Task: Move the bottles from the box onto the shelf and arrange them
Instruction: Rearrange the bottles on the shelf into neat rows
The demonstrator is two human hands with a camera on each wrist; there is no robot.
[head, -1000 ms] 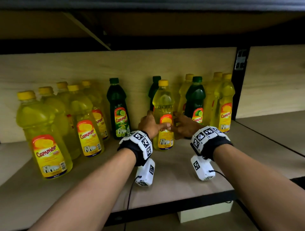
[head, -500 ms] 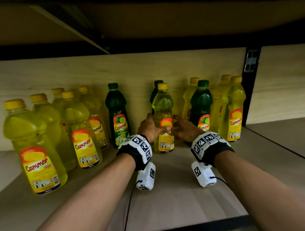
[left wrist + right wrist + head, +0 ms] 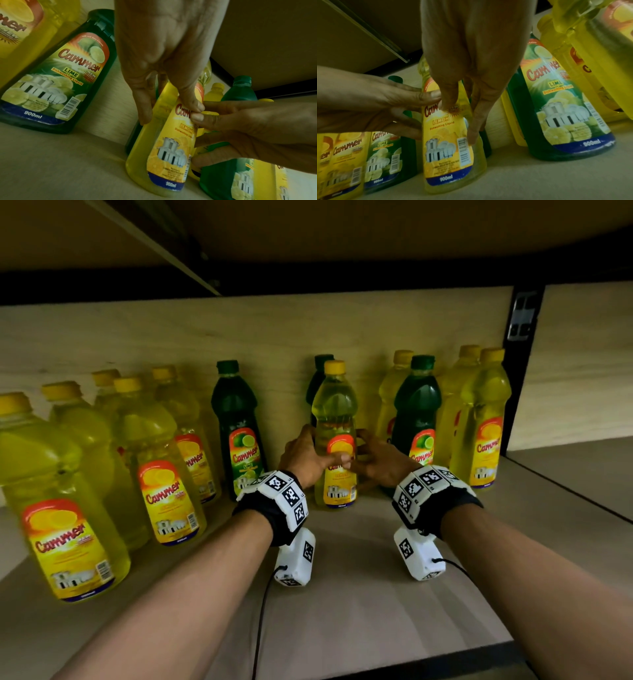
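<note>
Both hands' fingers (image 3: 337, 457) curl around the lemon bottle (image 3: 335, 419) at its label; full and slick, it probably wants that mid-body hold.

We see a pale wooden shelf (image 3: 359, 604) with a light board behind it. On it stand yellow lemon bottles (image 3: 168, 474) grouped at left, a green lime bottle (image 3: 238, 429) beside them, one yellow bottle (image 3: 335, 419) at centre before a green one, and mixed yellow and green bottles (image 3: 479, 419) at right.
</note>
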